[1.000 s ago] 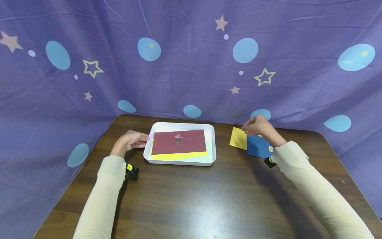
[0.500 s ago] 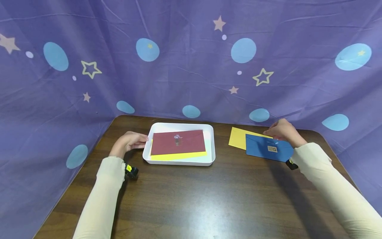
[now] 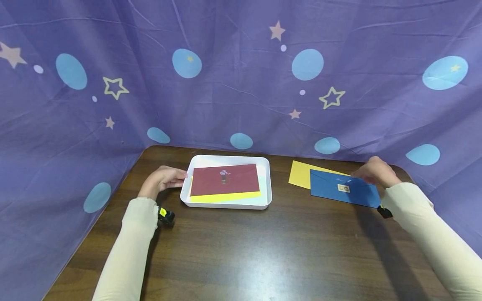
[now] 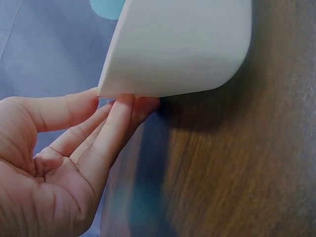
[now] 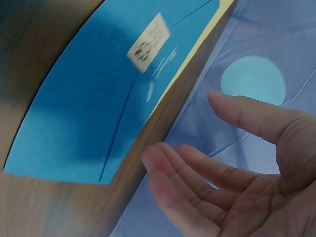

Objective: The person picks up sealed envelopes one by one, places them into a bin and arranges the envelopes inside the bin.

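Observation:
My left hand (image 3: 164, 177) is at the left end of a white tray (image 3: 182, 195). In the left wrist view, its thumb touches the rim and its nearly straight fingers press on the outer wall. Stacked in the tray are a dark red envelope (image 3: 241, 182) with a small printed picture, a yellow one (image 3: 226, 197) beneath, and a pale sheet (image 3: 265, 190). My right hand (image 3: 378, 172) is over the right end of a blue envelope (image 3: 331, 189). The right wrist view shows its fingers loosely bent, thumb apart, nothing between them. Partly under the blue envelope lies another yellow envelope (image 3: 299, 174).
Everything stands on a dark brown wooden table (image 3: 244, 246) with rounded back corners. A purple curtain (image 3: 256, 113) printed with stars and blue ovals hangs close behind and at both sides. Small black cameras are strapped to both wrists.
My right hand has moved right along the blue envelope, from the yellow envelope to the blue one's right end, uncovering its label. My left hand has stayed at the tray.

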`<action>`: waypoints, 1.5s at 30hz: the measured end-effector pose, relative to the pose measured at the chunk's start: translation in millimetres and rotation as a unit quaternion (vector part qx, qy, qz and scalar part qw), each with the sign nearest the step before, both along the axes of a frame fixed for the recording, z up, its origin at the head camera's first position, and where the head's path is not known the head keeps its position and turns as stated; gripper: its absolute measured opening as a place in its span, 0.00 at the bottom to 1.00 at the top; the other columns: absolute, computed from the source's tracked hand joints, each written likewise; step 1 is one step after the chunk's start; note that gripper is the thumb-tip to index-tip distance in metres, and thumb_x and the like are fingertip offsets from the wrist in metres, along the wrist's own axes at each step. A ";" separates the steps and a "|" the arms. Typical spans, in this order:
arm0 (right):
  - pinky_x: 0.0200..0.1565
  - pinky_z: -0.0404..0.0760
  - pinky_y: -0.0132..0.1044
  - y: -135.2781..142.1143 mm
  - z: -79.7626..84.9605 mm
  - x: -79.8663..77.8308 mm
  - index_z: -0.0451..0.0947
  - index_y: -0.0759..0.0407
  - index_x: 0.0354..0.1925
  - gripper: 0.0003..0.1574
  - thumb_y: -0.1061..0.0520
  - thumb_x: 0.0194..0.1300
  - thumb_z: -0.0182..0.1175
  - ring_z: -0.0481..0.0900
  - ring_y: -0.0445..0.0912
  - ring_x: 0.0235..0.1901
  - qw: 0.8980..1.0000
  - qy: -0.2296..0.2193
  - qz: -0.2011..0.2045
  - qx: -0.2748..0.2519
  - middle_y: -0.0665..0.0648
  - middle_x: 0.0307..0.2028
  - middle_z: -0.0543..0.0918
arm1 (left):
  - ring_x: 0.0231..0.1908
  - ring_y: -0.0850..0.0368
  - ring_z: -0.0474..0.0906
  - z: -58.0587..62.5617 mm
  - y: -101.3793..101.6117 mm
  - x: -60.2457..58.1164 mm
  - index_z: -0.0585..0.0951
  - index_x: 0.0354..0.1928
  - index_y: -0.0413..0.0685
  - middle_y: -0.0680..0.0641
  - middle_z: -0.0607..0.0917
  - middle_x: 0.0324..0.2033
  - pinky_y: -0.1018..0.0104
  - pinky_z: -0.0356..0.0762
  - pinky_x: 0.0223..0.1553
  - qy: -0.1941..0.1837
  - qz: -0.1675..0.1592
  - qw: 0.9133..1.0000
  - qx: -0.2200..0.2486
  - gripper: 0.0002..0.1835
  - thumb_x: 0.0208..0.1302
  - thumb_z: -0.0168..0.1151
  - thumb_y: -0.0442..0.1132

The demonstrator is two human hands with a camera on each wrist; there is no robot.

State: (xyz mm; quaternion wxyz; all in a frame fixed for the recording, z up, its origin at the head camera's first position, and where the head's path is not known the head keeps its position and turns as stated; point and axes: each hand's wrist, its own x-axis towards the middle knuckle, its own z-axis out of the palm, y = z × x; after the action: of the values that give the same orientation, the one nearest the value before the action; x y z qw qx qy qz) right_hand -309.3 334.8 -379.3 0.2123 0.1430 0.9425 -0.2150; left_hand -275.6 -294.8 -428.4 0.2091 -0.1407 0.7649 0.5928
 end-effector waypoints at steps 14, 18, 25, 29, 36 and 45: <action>0.23 0.72 0.34 22.9 -13.7 2.2 0.66 0.53 0.21 0.28 0.40 0.56 0.70 0.71 0.41 0.18 0.999 -0.027 -0.039 0.019 0.48 0.14 0.69 | 0.29 0.67 0.84 -2.3 -0.4 1.6 0.69 0.67 0.20 0.58 0.86 0.26 0.73 0.89 0.40 -0.002 0.000 1.000 -0.002 0.27 0.71 0.59 0.31; 0.23 0.73 0.34 26.5 -16.0 6.7 0.64 0.51 0.16 0.29 0.41 0.56 0.70 0.72 0.43 0.19 0.999 -0.018 -0.038 -0.001 0.49 0.14 0.70 | 0.30 0.67 0.84 -3.2 -0.1 1.7 0.68 0.67 0.20 0.58 0.85 0.26 0.74 0.89 0.41 -0.003 -0.001 1.000 -0.003 0.27 0.71 0.58 0.31; 0.27 0.80 0.35 30.7 -21.3 9.4 0.67 0.56 0.20 0.28 0.43 0.56 0.71 0.74 0.44 0.22 0.998 -0.019 -0.047 -0.027 0.52 0.17 0.72 | 0.30 0.66 0.84 -1.9 0.4 0.9 0.69 0.67 0.20 0.57 0.86 0.27 0.73 0.89 0.41 -0.003 0.001 1.000 -0.003 0.27 0.71 0.58 0.31; 0.33 0.85 0.39 30.7 -23.2 9.9 0.71 0.72 0.39 0.33 0.44 0.58 0.71 0.79 0.48 0.28 0.997 -0.033 -0.057 -0.045 0.59 0.25 0.77 | 0.30 0.66 0.84 -0.7 0.3 0.0 0.69 0.66 0.20 0.58 0.85 0.27 0.73 0.89 0.41 -0.002 -0.001 1.000 -0.006 0.27 0.71 0.59 0.31; 0.34 0.87 0.42 27.8 -28.2 9.0 0.72 0.75 0.45 0.40 0.40 0.59 0.73 0.81 0.52 0.29 0.997 -0.036 -0.064 -0.016 0.63 0.29 0.80 | 0.31 0.66 0.83 0.4 0.2 -1.1 0.69 0.66 0.21 0.58 0.85 0.27 0.74 0.89 0.41 -0.002 -0.003 1.000 -0.012 0.27 0.71 0.59 0.31; 0.37 0.87 0.41 26.7 -26.0 11.2 0.69 0.72 0.43 0.36 0.42 0.62 0.71 0.78 0.52 0.31 0.994 -0.038 -0.105 0.004 0.62 0.32 0.75 | 0.30 0.66 0.83 -0.3 0.7 -1.9 0.69 0.66 0.21 0.57 0.85 0.27 0.74 0.89 0.40 -0.004 0.001 1.000 -0.009 0.27 0.71 0.59 0.31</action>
State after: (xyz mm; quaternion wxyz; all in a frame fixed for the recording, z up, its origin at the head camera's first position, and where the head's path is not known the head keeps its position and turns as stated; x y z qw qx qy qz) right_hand -298.1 361.6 -405.3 0.2240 0.2503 0.9142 -0.2265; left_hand -277.5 -294.1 -428.7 0.2107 -0.1457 0.7691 0.5856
